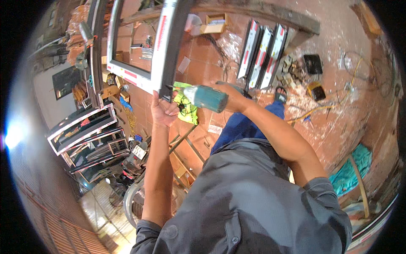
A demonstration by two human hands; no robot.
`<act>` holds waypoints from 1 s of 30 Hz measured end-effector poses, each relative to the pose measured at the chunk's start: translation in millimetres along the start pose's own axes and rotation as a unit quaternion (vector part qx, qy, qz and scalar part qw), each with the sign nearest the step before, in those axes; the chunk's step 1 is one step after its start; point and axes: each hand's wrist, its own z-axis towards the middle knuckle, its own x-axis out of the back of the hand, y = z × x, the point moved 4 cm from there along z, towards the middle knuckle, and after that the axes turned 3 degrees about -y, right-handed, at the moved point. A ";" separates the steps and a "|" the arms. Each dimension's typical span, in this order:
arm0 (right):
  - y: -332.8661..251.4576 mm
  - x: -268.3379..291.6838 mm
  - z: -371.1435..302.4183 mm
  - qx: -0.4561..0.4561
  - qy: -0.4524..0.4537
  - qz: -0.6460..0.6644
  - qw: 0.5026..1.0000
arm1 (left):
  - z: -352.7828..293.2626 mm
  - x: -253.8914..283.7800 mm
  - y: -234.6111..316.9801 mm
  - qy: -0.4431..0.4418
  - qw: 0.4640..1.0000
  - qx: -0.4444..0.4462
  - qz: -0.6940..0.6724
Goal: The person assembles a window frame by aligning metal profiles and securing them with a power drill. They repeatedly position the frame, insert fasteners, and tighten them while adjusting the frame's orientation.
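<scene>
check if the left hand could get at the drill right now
Probably yes: the drill, gripped by the right hand, points toward the left hand, and nothing seems to block the gap. The left hand would likely have to leave the corner of the frame.

A teal drill (pixel 211 99) with a grey nose (pixel 191 94) stands out against terracotta floor tiles (pixel 202 57). Left of the drill, a black-and-white frame (pixel 163 53) bears red patches (pixel 161 33); fluorescent yellow-green cloth (pixel 189 113) glows just below the drill's nose, with blue trousers (pixel 245 126) and a dark grey shirt (pixel 249 190) below the drill.
</scene>
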 end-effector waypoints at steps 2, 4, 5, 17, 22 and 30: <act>-2.6 7.1 1.4 0.060 0.020 -0.025 0.998 | 4.1 -7.3 3.1 0.005 0.999 -0.005 0.033; -20.1 15.7 -2.4 0.100 0.020 -0.096 0.990 | -3.9 0.6 2.6 0.078 0.992 -0.026 0.092; -30.9 23.8 -5.8 0.113 0.022 -0.158 0.981 | -8.3 -4.2 4.8 0.111 0.987 -0.027 0.117; -5.0 47.9 -50.5 -0.169 0.081 0.377 0.907 | -6.8 -15.8 -25.9 0.138 0.969 0.031 0.202; 77.0 57.8 -106.9 -0.139 0.194 0.154 0.959 | -21.2 -44.6 -19.4 0.069 0.984 0.000 0.165; 21.7 55.5 -146.0 -0.276 0.270 0.042 0.922 | 0.1 -39.6 -35.1 -0.019 0.990 0.016 0.137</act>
